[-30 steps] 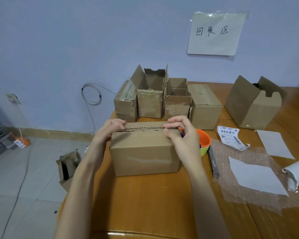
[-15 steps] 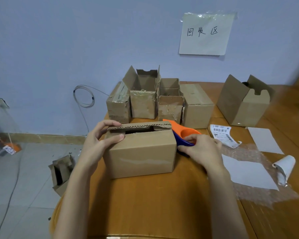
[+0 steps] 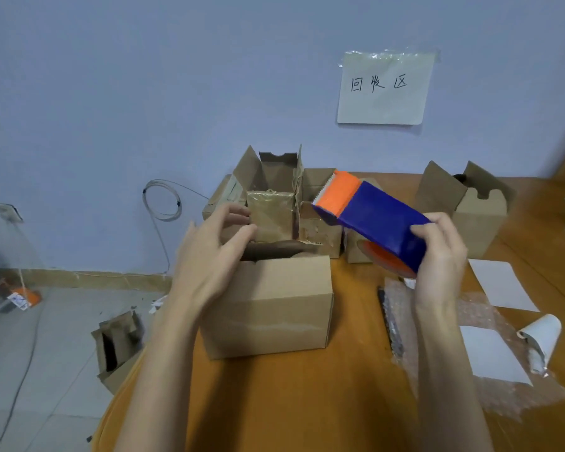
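Note:
A brown cardboard box [image 3: 268,305] stands on the wooden table [image 3: 291,402] in front of me, its top flaps partly closed with a dark gap along the back. My left hand [image 3: 209,256] hovers at the box's upper left corner with fingers spread and loosely bent, holding nothing. My right hand [image 3: 437,252] grips a blue and orange tape dispenser [image 3: 369,216], raised in the air above and to the right of the box, its toothed orange end pointing up and left.
Several opened cardboard boxes [image 3: 274,203] stand along the wall behind. Another open box [image 3: 463,203] sits at the back right. Bubble wrap [image 3: 470,353], white paper sheets [image 3: 499,285] and a curled paper roll [image 3: 542,334] lie at right. A torn box [image 3: 118,347] lies on the floor left.
My right hand has lifted the tape dispenser from the table beside the box up into the air. My left hand has come off the box's flap and opened.

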`<state>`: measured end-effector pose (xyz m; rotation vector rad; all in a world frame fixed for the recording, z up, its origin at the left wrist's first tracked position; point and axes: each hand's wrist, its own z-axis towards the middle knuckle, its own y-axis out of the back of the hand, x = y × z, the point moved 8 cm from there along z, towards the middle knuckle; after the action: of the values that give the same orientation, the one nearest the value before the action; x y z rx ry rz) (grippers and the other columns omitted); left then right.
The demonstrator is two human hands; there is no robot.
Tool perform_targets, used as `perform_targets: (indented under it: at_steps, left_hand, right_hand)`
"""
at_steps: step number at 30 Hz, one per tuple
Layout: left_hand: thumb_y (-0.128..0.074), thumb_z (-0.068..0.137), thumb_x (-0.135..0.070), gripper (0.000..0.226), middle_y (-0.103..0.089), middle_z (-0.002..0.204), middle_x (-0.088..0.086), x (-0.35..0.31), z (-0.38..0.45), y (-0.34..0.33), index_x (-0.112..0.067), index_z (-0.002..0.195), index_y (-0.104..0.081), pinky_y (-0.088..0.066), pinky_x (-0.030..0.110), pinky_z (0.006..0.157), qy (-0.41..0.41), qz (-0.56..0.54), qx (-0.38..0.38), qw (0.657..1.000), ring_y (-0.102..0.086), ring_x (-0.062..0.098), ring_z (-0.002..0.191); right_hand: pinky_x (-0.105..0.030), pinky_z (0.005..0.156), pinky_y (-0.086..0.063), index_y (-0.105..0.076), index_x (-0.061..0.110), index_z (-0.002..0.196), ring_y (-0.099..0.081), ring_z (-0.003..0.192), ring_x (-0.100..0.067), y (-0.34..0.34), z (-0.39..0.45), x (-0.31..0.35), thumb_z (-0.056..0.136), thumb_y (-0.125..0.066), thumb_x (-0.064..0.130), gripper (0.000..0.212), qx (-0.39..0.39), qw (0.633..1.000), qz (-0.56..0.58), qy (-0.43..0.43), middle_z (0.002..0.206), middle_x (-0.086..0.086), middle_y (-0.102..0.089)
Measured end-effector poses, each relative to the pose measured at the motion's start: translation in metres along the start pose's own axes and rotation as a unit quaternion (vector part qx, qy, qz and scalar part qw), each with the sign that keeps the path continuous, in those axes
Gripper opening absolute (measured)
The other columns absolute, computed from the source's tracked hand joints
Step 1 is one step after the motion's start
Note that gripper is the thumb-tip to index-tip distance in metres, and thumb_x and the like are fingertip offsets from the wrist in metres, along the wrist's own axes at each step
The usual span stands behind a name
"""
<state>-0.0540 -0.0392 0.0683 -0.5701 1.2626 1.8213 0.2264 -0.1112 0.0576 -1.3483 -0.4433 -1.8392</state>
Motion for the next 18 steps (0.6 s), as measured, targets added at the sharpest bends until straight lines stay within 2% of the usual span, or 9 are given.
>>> perform_targets:
  at_steps: [2, 4, 6, 8, 10, 11, 14, 16, 18]
  left_hand:
    - [-0.048, 0.094, -0.046, 0.024, -0.068, 0.090, -0.018, -0.017, 0.006, 0.003, -0.032, 0.101, -0.066, -0.040, 0.032, 0.102, -0.007, 0.004, -0.029, 1.000, -0.055, -0.010, 0.093]
    - [-0.044, 0.099, -0.044, 0.032, -0.072, 0.093, -0.014, -0.032, 0.011, -0.004, -0.028, 0.102, -0.071, -0.044, 0.018, 0.088, 0.016, -0.091, 0.019, 0.996, -0.062, -0.001, 0.091]
    - [-0.039, 0.101, -0.043, 0.041, -0.075, 0.097, -0.008, -0.042, 0.012, -0.019, -0.021, 0.109, -0.071, -0.049, 0.019, 0.086, 0.046, -0.194, 0.105, 0.974, -0.068, 0.005, 0.089]
    - [-0.041, 0.100, -0.042, 0.043, -0.074, 0.102, 0.009, -0.049, 0.011, -0.030, -0.013, 0.112, -0.071, -0.054, 0.027, 0.087, 0.056, -0.248, 0.167, 0.953, -0.070, 0.018, 0.090]
    - [-0.047, 0.098, -0.045, 0.045, -0.064, 0.112, 0.028, -0.051, 0.008, -0.037, -0.010, 0.113, -0.071, -0.057, 0.032, 0.087, 0.057, -0.281, 0.196, 0.938, -0.066, 0.033, 0.103]
    - [-0.049, 0.097, -0.043, 0.043, -0.063, 0.111, 0.029, -0.050, 0.007, -0.038, -0.010, 0.113, -0.070, -0.057, 0.031, 0.085, 0.059, -0.294, 0.202, 0.932, -0.065, 0.035, 0.105]
    - [-0.051, 0.097, -0.033, 0.034, -0.071, 0.108, 0.017, -0.048, 0.004, -0.037, -0.008, 0.113, -0.069, -0.057, 0.033, 0.086, 0.061, -0.327, 0.209, 0.920, -0.066, 0.032, 0.106]
    - [-0.053, 0.095, -0.026, 0.027, -0.073, 0.101, 0.010, -0.048, 0.001, -0.036, -0.008, 0.107, -0.069, -0.058, 0.033, 0.085, 0.062, -0.363, 0.215, 0.904, -0.070, 0.023, 0.096]
    - [-0.056, 0.089, -0.025, 0.021, -0.073, 0.091, 0.004, -0.050, -0.004, -0.036, -0.011, 0.100, -0.067, -0.059, 0.028, 0.077, 0.066, -0.406, 0.231, 0.882, -0.070, 0.014, 0.085]
  right_hand:
    - [-0.029, 0.056, -0.055, -0.051, 0.011, 0.086, -0.066, 0.075, -0.005, -0.009, -0.003, 0.012, 0.087, -0.056, 0.022, 0.012, 0.049, 0.995, 0.079, -0.036, 0.086, -0.001, -0.063]
    - [-0.031, 0.053, -0.057, -0.053, 0.011, 0.092, -0.070, 0.079, -0.007, -0.017, -0.005, 0.022, 0.083, -0.066, 0.029, 0.025, 0.097, 0.993, 0.062, -0.038, 0.082, 0.006, -0.069]
    - [-0.029, 0.054, -0.058, -0.054, 0.014, 0.094, -0.070, 0.085, -0.008, -0.022, -0.006, 0.027, 0.073, -0.075, 0.036, 0.037, 0.124, 0.991, 0.032, -0.032, 0.084, 0.008, -0.071]
    - [-0.038, 0.061, -0.060, -0.055, 0.015, 0.096, -0.070, 0.091, -0.014, -0.025, -0.007, 0.026, 0.071, -0.072, 0.039, 0.038, 0.136, 0.990, 0.015, -0.035, 0.091, 0.003, -0.072]
    - [-0.043, 0.067, -0.061, -0.055, 0.014, 0.098, -0.070, 0.095, -0.019, -0.026, -0.007, 0.023, 0.070, -0.068, 0.042, 0.042, 0.140, 0.989, 0.009, -0.038, 0.096, -0.001, -0.071]
    - [-0.044, 0.068, -0.061, -0.055, 0.013, 0.100, -0.070, 0.095, -0.020, -0.027, -0.007, 0.022, 0.070, -0.067, 0.042, 0.043, 0.142, 0.989, 0.012, -0.041, 0.097, -0.001, -0.071]
    - [-0.038, 0.066, -0.061, -0.055, 0.015, 0.098, -0.069, 0.095, -0.018, -0.029, -0.008, 0.021, 0.069, -0.066, 0.042, 0.041, 0.149, 0.988, 0.023, -0.042, 0.095, 0.000, -0.071]
    - [-0.028, 0.060, -0.059, -0.056, 0.017, 0.096, -0.070, 0.094, -0.015, -0.030, -0.009, 0.021, 0.069, -0.066, 0.042, 0.038, 0.152, 0.987, 0.031, -0.037, 0.092, 0.003, -0.071]
    - [-0.023, 0.056, -0.056, -0.056, 0.018, 0.095, -0.070, 0.093, -0.015, -0.031, -0.010, 0.021, 0.069, -0.066, 0.042, 0.037, 0.156, 0.986, 0.037, -0.037, 0.091, 0.004, -0.071]
